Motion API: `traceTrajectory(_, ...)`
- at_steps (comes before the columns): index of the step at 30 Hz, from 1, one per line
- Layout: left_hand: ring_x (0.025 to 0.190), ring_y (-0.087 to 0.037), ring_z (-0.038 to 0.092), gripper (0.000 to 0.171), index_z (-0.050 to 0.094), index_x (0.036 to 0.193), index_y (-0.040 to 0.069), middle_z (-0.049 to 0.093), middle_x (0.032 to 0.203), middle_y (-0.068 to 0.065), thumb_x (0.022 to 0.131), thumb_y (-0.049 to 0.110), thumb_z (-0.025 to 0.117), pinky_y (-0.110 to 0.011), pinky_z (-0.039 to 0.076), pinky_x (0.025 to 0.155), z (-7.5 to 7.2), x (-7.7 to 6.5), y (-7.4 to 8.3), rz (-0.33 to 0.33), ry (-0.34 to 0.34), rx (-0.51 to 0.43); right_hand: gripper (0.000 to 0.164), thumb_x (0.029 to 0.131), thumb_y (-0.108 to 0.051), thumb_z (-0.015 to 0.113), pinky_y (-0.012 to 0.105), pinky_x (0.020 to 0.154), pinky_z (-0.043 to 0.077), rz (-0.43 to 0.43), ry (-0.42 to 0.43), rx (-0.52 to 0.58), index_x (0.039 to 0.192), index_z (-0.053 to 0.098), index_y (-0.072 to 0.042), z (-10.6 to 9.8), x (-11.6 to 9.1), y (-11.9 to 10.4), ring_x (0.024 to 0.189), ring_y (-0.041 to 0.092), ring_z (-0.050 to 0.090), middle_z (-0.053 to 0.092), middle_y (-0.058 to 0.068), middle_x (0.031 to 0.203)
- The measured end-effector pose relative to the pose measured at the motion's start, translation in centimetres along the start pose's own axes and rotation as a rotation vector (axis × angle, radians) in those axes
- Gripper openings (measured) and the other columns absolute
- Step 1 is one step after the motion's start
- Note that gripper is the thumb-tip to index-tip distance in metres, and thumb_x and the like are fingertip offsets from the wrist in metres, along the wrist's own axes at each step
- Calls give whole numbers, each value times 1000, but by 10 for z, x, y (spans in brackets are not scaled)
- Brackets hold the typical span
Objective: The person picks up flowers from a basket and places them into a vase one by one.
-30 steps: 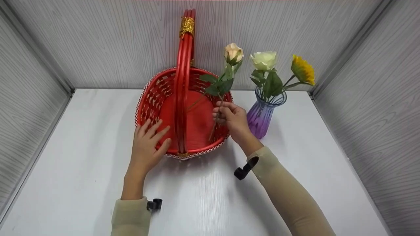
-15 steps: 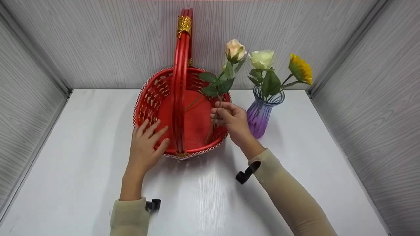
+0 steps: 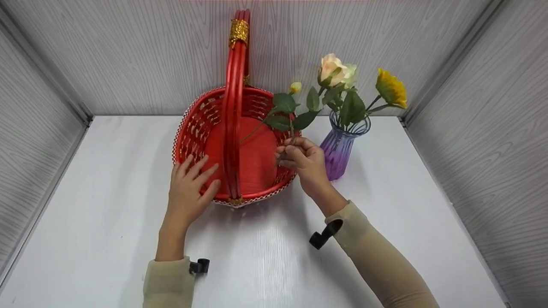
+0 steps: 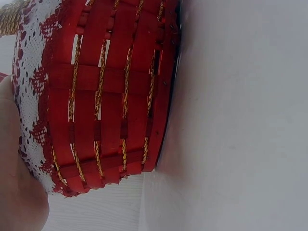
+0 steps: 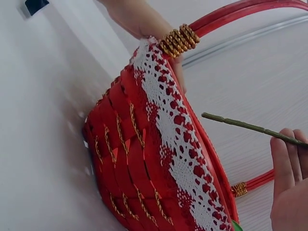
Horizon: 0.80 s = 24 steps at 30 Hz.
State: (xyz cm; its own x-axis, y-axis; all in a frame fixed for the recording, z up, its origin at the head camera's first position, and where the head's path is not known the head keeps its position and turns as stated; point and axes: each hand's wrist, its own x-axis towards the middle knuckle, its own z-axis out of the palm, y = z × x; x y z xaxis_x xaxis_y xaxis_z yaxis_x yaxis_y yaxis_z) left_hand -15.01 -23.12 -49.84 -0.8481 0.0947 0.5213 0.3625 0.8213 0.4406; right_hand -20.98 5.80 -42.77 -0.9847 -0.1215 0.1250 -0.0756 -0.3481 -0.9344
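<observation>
My right hand [image 3: 303, 162] pinches the stem [image 5: 250, 126] of a peach rose [image 3: 332, 70] over the right side of a red woven basket [image 3: 257, 179]. The rose has dark green leaves and a small yellow bud [image 3: 295, 87]. Its blossom leans right and partly covers a white rose [image 3: 351, 76] in the vase. In the right wrist view, the stem's cut end points across the basket's lace rim. My left hand [image 3: 188, 190] rests on the basket's front left rim, fingers spread. A thin stem [image 3: 252, 133] lies inside the basket; I cannot tell which flower it belongs to.
A blue and purple glass vase [image 3: 338, 154] stands right of the basket, close to my right hand, with a yellow sunflower [image 3: 391, 89] leaning out. The tall basket handle [image 3: 232, 111] arches between my hands. Grey wood-grain panels [image 3: 141, 60] enclose the white table [image 3: 257, 261].
The peach rose has tilted and swung right, so its blossom now overlaps the white rose, and its bud shows apart. My right hand has turned slightly; my left hand has stayed put.
</observation>
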Motion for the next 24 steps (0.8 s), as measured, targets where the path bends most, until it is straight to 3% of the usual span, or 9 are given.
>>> traceTrajectory(7,143,-39,36,42,68,131,21,54,147,-10,95,41,59,-63,12,119,-1,1,0,-8,-14,-3,23,100,-6,57,39,77,61,-79,31,-10,112,57,14,-11,-6,-6,80,23,75,74,12,89)
traceTrajectory(14,143,-40,36,42,68,132,21,54,147,-9,95,40,59,-63,12,119,0,0,-4,4,-3,-2,23,101,-10,58,43,83,60,-153,90,-22,112,60,9,-27,-9,-22,90,30,74,74,18,98)
traceTrajectory(18,143,-40,36,43,67,133,22,55,147,-9,95,41,58,-64,13,119,0,-1,-3,6,2,9,19,101,-12,58,44,88,58,-196,154,-30,111,61,4,-35,-7,-33,94,32,73,73,20,101)
traceTrajectory(24,143,-40,36,44,66,133,22,54,147,-10,95,41,57,-63,13,120,1,0,-1,-4,-4,15,19,101,-11,58,41,89,58,-250,287,58,110,61,5,-48,-2,-49,91,26,73,73,16,96)
